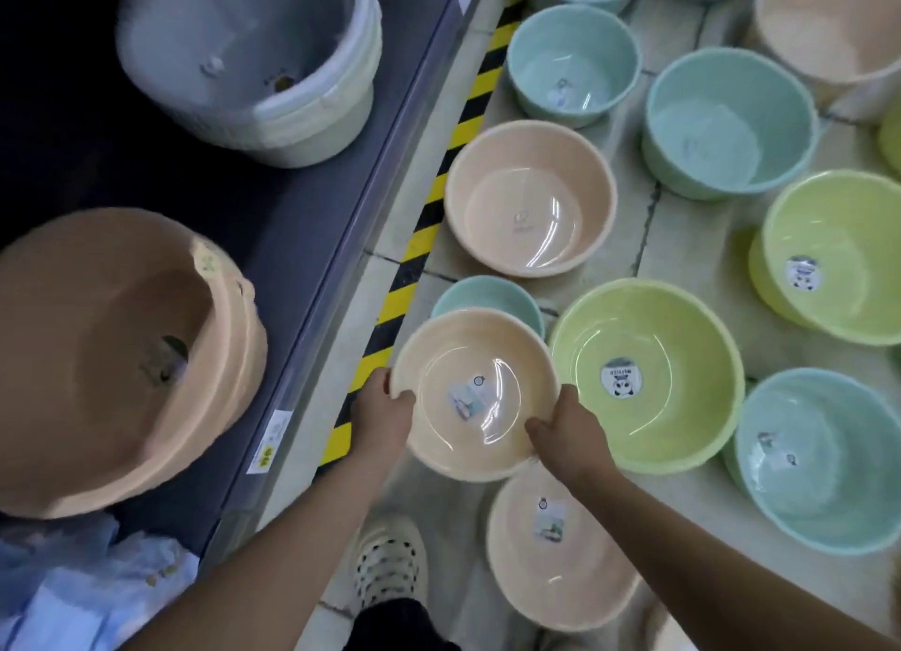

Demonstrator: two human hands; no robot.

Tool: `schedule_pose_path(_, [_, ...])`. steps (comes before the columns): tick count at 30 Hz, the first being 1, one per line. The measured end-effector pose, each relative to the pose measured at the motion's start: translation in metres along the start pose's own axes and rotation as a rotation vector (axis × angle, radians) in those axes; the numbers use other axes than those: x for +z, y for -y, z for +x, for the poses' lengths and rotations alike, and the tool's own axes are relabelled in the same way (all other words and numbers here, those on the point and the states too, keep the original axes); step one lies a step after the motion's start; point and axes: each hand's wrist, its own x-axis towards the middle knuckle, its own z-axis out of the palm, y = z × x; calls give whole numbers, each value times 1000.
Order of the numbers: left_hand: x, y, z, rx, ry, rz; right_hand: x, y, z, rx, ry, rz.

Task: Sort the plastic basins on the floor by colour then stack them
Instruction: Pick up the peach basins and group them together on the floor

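A small peach basin with a sticker inside is held off the floor. My left hand grips its left rim and my right hand grips its lower right rim. Under it lies another peach basin, and a third peach basin sits further away. A small teal basin is partly hidden behind the held one. Green basins and teal basins stand on the tiled floor to the right.
A dark shelf runs along the left with stacked peach tubs and white tubs. Yellow-black hazard tape marks the floor edge. My shoe stands near the bottom. A large peach tub sits top right.
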Motion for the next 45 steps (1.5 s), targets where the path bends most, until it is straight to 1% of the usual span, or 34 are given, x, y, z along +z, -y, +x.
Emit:
schedule_pose_path(3, [35, -14, 65, 85, 11, 42, 11, -2, 54, 49, -12, 26])
schedule_pose_path(6, [64, -16, 116, 174, -20, 57, 33, -5, 96, 92, -31, 72])
schedule_pose_path(10, [89, -1, 150, 213, -80, 117, 69, -10, 122, 98, -127, 54])
schedule_pose_path(12, [96, 8, 159, 228, -71, 160, 84, -14, 129, 99, -175, 61])
schedule_pose_path(14, [100, 15, 165, 231, -32, 186, 95, -17, 136, 116, -177, 91])
schedule_pose_path(16, [104, 22, 173, 254, 26, 143, 102, -21, 145, 178, -156, 209])
schedule_pose_path(18, [105, 25, 174, 276, 71, 117, 106, -19, 151, 249, -141, 389])
schedule_pose_path(20, [99, 23, 170, 250, 97, 103, 107, -18, 150, 262, -163, 566])
schedule_pose_path(23, [80, 15, 160, 190, 86, 132, 98, -16, 130, 233, -169, 651])
schedule_pose_path(26, [56, -2, 129, 175, 88, 162, 75, -18, 91, 218, -171, 744])
schedule_pose_path(29, [35, -35, 69, 175, 135, 108, 35, -18, 39, 267, -158, 877])
schedule_pose_path(34, [10, -114, -57, 175, 214, 69, -60, -24, -67, 312, -210, 882])
schedule_pose_path(37, [-3, -168, -129, 157, 330, 79, -122, -30, -133, 383, -251, 877])
schedule_pose_path(40, [-14, -215, -202, 144, 521, 69, -175, -39, -208, 400, -306, 932])
schedule_pose_path(42, [-19, -242, -245, 160, 618, 88, -203, -42, -261, 405, -314, 1000])
schedule_pose_path(45, [-15, -270, -310, 187, 706, 133, -235, -58, -342, 420, -328, 1117])
